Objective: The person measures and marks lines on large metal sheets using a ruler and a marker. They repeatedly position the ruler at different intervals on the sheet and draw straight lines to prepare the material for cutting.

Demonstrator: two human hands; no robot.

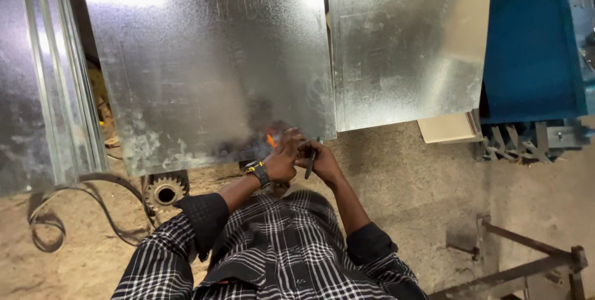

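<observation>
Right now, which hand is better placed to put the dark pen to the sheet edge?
Probably the right hand: it holds the dark pen, tip down. The left hand pinches something small and orange at the edge of the galvanised sheet, so it looks occupied.

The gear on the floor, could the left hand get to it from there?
Probably yes. The gear lies uncovered on the floor, below the metal sheet's edge, on the left hand's side. Nothing blocks it, but the hand is touching the right hand.
</observation>
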